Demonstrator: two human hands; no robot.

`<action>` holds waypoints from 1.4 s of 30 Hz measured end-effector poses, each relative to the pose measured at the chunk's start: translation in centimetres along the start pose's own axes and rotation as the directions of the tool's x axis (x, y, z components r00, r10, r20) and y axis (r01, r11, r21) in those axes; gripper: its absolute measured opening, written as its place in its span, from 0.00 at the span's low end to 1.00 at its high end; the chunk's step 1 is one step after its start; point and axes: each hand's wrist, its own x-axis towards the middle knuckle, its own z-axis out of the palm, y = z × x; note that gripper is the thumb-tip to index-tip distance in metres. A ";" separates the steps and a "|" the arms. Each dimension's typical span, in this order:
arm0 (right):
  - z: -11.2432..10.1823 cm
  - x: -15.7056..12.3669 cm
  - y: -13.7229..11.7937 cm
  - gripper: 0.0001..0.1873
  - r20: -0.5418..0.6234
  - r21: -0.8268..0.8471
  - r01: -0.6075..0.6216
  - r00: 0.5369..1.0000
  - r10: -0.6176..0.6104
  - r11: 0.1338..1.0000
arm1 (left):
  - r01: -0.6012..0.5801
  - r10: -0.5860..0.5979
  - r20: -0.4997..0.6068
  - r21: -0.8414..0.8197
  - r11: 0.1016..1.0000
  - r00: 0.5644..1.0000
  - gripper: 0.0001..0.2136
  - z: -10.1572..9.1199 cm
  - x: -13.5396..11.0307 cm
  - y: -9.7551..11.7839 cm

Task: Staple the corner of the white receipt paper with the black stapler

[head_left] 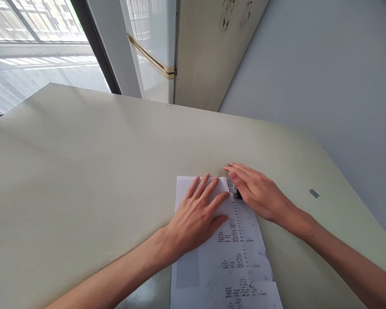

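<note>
**Right hand (259,189) covers most of a small dark object (239,195) at a printed sheet's (227,257) top edge**

The sheet lies on the pale table (99,171) at the bottom centre of the frame, its near end cut off by the lower border. Its print is too small to read, and a grey rectangle (188,270) shows faintly at its left side. The left hand (197,216) lies palm down across the upper part of the sheet, fingers spread, grasping nothing visible; it hides the paper beneath.

Right of centre, the right hand is stretched out with its fingers close together. Only a sliver of the dark object shows below the thumb, so what it is, and whether the hand grips it or merely rests over it, cannot be told. Beside it, a dense patch of dark marks (232,187) runs under the hand.

Both forearms leave the frame at its lower edges. A little grey piece (314,193) lies at middle right, too small to identify. A cabinet-like unit (209,56) with a handle (151,58) is cropped at top centre; glare washes out the window (41,25) at upper left.
</note>
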 end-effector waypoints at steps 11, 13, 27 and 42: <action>0.5 0.0 0.4 0.32 -0.046 -0.021 0.038 0.998 -0.039 0.999 | -0.007 0.007 0.003 0.006 1.000 1.000 0.21 0.0 0.0 -0.1; 0.5 0.0 0.4 0.32 -0.051 -0.007 0.041 0.998 -0.041 0.999 | -0.009 0.009 -0.002 0.003 1.000 1.000 0.20 0.0 0.0 -0.1; -0.2 -0.2 -0.1 0.31 -0.028 0.049 -0.014 0.999 0.015 0.999 | -0.016 0.016 0.001 -0.006 1.000 1.000 0.21 0.1 -0.2 -0.1; 0.1 0.0 0.0 0.33 0.021 -0.063 0.006 1.000 -0.004 0.998 | -0.013 0.013 0.000 0.000 1.000 1.000 0.20 0.1 -0.1 -0.1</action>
